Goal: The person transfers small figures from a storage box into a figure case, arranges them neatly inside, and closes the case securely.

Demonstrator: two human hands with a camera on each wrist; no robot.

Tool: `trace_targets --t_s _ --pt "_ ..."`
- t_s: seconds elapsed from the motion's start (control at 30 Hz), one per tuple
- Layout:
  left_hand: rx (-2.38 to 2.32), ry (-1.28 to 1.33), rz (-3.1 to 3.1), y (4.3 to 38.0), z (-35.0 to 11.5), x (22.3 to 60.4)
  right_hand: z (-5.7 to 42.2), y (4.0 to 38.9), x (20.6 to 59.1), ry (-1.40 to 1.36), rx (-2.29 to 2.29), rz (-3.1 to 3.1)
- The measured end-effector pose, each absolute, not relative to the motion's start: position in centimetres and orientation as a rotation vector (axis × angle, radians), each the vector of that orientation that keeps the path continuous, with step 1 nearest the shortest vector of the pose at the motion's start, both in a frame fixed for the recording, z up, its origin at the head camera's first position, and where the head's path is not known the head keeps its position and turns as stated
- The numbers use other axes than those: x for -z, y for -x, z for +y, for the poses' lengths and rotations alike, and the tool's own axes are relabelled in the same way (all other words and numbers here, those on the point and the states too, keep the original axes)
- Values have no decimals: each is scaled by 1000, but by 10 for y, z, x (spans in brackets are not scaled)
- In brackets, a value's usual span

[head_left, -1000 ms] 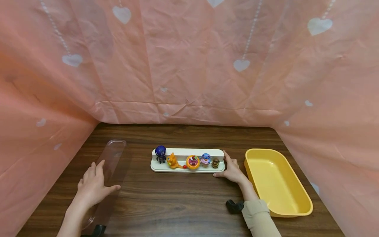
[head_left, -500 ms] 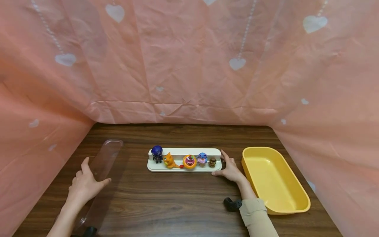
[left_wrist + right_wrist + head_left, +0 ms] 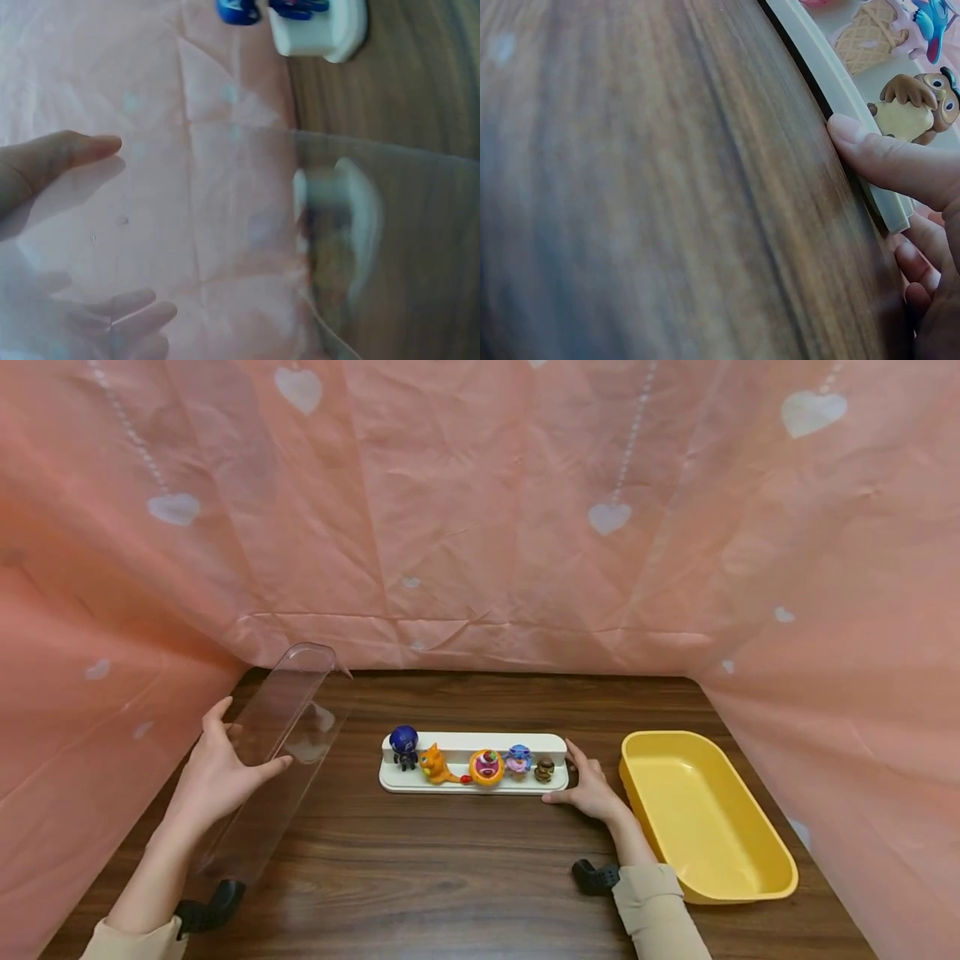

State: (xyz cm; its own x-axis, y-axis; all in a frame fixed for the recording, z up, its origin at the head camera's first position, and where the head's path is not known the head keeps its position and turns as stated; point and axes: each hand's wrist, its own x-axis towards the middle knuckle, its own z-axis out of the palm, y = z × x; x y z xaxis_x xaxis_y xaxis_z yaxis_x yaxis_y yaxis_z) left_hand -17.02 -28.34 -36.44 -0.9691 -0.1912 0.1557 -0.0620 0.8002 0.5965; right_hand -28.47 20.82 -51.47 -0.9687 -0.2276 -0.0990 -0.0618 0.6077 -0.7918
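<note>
My left hand grips a long clear plastic cover, thumb on the near side and fingers behind, holding it tilted above the left of the table. Through the cover, the left wrist view shows the fingers and a reflection of the stand. At mid-table lies a white stepped display stand, its right end held by my right hand. On it, left to right, are a blue-headed figurine, an orange cat-like figurine, a round orange-and-pink one, a blue-and-pink one and a small owl.
A yellow plastic tub stands on the right of the wooden table, just beyond my right forearm. Pink cloth with white hearts walls off the back and both sides.
My left hand has taken hold of the clear cover, which lay flat, and raised its far end off the table. My right hand stays on the stand's end.
</note>
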Motion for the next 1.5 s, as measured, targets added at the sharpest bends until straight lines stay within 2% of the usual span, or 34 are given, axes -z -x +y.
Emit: trace_targets --t_s 0.63,1.0,1.5 --pt "886 138 -2656 194 -245 328 210 286 518 222 1331 2630" --pt "882 392 -2587 204 -217 322 209 285 516 220 1334 2636" --pt "850 591 -2626 224 -191 318 209 286 516 208 1320 2642"
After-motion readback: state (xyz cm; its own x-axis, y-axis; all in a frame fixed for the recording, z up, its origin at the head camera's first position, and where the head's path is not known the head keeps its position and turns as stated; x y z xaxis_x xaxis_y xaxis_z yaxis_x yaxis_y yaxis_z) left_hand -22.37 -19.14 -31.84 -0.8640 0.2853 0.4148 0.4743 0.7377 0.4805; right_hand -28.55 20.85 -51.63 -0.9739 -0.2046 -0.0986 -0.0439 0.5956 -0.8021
